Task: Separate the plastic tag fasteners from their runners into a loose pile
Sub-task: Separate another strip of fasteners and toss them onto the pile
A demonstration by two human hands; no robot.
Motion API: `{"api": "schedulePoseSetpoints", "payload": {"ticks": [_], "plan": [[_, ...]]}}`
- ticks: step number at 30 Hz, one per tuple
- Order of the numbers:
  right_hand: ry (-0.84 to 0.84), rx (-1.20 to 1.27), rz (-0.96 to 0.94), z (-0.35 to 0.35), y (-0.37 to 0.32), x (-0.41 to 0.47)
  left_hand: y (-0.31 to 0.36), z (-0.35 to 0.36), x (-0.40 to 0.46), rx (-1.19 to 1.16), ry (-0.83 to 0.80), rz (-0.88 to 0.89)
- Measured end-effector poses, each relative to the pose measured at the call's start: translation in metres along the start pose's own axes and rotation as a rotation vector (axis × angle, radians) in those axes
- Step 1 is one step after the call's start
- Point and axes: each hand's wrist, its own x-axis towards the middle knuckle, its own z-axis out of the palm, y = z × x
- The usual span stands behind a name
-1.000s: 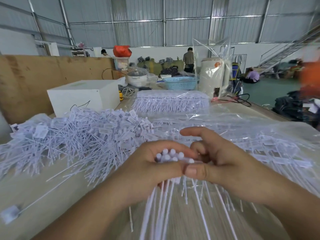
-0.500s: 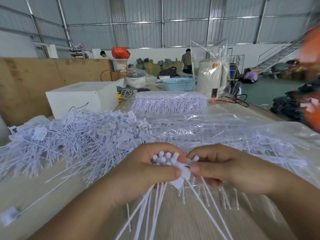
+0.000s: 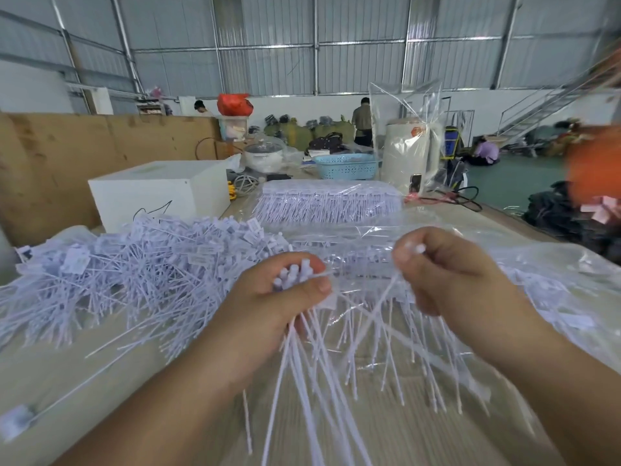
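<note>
Far left, near edge of the tabletop (image 3: 50, 375): one stray fastener (image 3: 16, 420), flat tag end toward the camera, thin tail running up and right.

Left of centre: loose pile of white fasteners (image 3: 134, 274), tangled, tags and tails pointing every way, spread across the tabletop up to the white box (image 3: 158, 191) behind it.

Centre: left hand (image 3: 268, 297) grips a bunch of fasteners (image 3: 302, 358). Fingers curled round the bunch, thumb pressed across its front. Rounded heads stick up out of the fist; long tails fan down and toward the camera.

Right of centre: right hand (image 3: 447, 270), apart from the left, raised a little higher. Thumb and forefinger pinch a small white piece (image 3: 415, 247) at its top; motion blur, so I cannot tell whether it is one fastener or a runner stub. Thin tails hang below this hand too.

Under both hands and out to the right: clear plastic sheeting (image 3: 504, 331) with more fasteners lying beneath it.

Behind, centre: bagged stack of fasteners (image 3: 329, 203) on their runners, in tidy rows. Beyond it a blue basket (image 3: 347, 166).
</note>
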Motion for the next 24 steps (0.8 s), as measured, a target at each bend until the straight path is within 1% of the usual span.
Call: {"api": "schedulePoseSetpoints", "payload": {"ticks": [2, 3, 4, 6, 7, 9, 10, 11, 17, 20, 24], "plan": [[-0.29, 0.044, 0.01, 0.007, 0.001, -0.005, 0.001, 0.001, -0.002, 0.017, -0.109, -0.004], [-0.399, 0.053, 0.024, 0.011, 0.002, -0.007, 0.0, 0.001, -0.004, 0.028, -0.166, 0.0], [-0.466, 0.062, 0.034, 0.015, 0.003, -0.008, -0.001, 0.002, -0.004, 0.032, -0.216, 0.002], [-0.539, 0.122, 0.058, 0.018, 0.003, -0.01, -0.002, 0.001, -0.005, 0.041, -0.324, 0.001], [-0.552, 0.159, 0.077, 0.017, 0.003, -0.011, -0.001, -0.002, -0.004, 0.037, -0.405, -0.005], [-0.559, 0.192, 0.089, 0.017, 0.003, -0.013, 0.002, -0.006, -0.004, 0.004, -0.599, -0.038], [-0.556, 0.19, 0.092, 0.018, 0.003, -0.013, 0.003, -0.008, -0.005, -0.007, -0.662, -0.063], [-0.552, 0.192, 0.097, 0.019, 0.002, -0.014, 0.004, -0.009, -0.005, 0.002, -0.691, -0.078], [-0.573, 0.245, 0.095, 0.024, 0.004, -0.013, 0.004, -0.013, -0.004, 0.117, -0.72, -0.093], [-0.56, 0.217, 0.094, 0.027, 0.006, -0.013, 0.002, -0.011, -0.004, 0.187, -0.67, -0.036], [-0.507, 0.212, 0.103, 0.029, 0.003, -0.011, -0.002, -0.009, -0.002, 0.162, -0.558, 0.031]]}}
